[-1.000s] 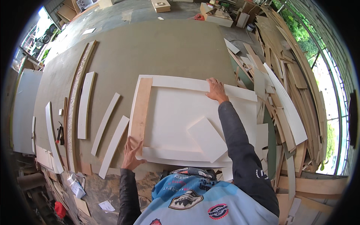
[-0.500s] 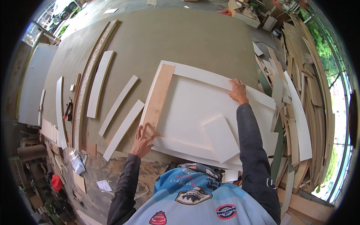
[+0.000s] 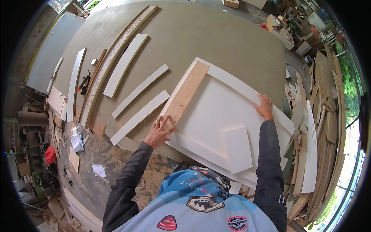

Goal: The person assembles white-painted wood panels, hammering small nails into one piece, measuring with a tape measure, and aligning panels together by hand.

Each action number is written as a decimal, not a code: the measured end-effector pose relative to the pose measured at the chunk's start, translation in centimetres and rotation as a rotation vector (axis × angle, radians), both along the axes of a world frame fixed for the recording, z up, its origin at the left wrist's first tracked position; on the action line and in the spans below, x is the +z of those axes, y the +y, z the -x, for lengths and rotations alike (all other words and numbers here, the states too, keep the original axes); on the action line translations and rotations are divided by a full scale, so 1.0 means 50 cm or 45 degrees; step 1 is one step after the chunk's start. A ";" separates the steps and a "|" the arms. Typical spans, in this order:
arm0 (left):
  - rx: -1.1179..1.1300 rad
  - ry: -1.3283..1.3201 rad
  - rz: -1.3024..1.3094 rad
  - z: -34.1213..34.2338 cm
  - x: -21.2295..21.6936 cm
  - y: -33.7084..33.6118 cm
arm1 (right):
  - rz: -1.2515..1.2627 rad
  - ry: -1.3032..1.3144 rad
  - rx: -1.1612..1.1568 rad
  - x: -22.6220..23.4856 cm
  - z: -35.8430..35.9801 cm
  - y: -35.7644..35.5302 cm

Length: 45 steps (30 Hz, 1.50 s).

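A white rectangular panel (image 3: 216, 108) lies at an angle on the big worktable, framed by strips along its edges. My left hand (image 3: 157, 132) is at its near left corner, thumb and fingers spanning the lower end of a bare wood strip (image 3: 189, 91). With its fingers bent over the far edge, my right hand (image 3: 264, 107) grips a white strip (image 3: 232, 83). Along the near edge runs another white strip (image 3: 199, 149). A loose white board (image 3: 237, 149) rests askew over that strip and the panel.
Left of the panel, several white strips (image 3: 140, 116) lie on the green-brown tabletop (image 3: 216, 34). A long perforated strip (image 3: 116, 58) and a black-and-red hand tool (image 3: 83, 83) are farther left. Wood offcuts (image 3: 322, 116) pile up at the right; papers (image 3: 99, 171) lie on the floor.
The whole view has turned, so the table and strips appear tilted and shifted. Both hands keep about the same places on the frame strips.
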<state>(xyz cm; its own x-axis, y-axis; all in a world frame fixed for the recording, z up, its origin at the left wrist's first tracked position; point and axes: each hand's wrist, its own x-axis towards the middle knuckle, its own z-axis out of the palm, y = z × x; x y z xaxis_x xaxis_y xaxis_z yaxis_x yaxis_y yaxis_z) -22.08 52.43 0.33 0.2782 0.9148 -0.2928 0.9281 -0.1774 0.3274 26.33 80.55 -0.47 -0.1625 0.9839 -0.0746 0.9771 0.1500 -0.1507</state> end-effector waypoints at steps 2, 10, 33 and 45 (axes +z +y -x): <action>-0.001 0.003 -0.016 0.003 -0.004 -0.003 | 0.010 0.013 0.004 -0.007 -0.003 0.002; -0.027 -0.068 -0.012 0.000 0.016 0.025 | -0.066 -0.017 0.114 -0.030 -0.035 0.000; -0.133 -0.106 -0.158 -0.017 0.028 0.007 | -0.228 0.666 -1.351 -0.019 -0.398 -0.870; -0.174 0.009 -0.228 0.008 -0.005 0.020 | -0.675 0.913 -1.395 -0.128 -0.335 -0.898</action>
